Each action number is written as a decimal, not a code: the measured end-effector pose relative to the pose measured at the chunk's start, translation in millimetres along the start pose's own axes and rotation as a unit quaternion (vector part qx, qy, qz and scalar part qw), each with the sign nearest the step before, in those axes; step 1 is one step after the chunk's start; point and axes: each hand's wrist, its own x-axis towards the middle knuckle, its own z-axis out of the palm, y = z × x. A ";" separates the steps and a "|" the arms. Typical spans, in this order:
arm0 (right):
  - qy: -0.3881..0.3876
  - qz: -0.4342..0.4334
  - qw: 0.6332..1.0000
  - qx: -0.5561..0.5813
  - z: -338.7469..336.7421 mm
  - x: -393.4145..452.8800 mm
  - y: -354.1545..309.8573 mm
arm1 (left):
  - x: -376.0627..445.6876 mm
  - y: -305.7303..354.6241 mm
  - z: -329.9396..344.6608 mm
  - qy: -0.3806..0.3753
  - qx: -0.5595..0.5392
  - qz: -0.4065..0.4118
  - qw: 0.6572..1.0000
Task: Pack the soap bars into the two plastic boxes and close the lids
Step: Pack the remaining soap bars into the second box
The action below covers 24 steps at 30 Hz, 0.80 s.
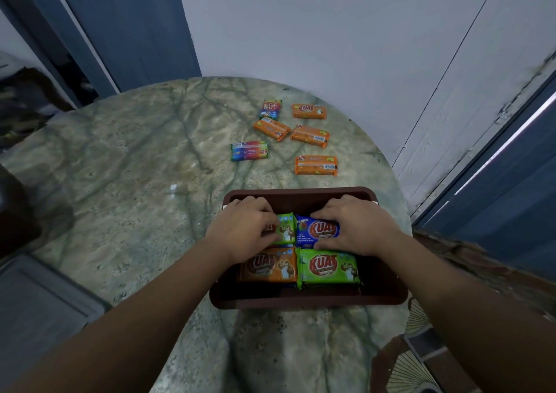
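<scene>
Marble table (120, 212): both hands (fingers curled) grip soap bars (319, 231) inside brown box (301, 301).

Materials and finish

Brown box (301, 195): smooth plastic, dull sheen. Soap bars inside, e.g. green one (329, 267): glossy printed wrappers. Loose orange bar (316, 165) at 12 o'clock from box: same glossy film. Table (135, 182): polished veined stone look.

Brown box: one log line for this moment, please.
brown box: open | left hand: on green bar | right hand: on blue bar | table: six bars loose
</scene>
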 end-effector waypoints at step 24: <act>0.114 0.109 0.987 -0.017 -1.4 29.4 13.8 | 42.6 -14.2 4.3 0.041 0.056 -0.122 0.990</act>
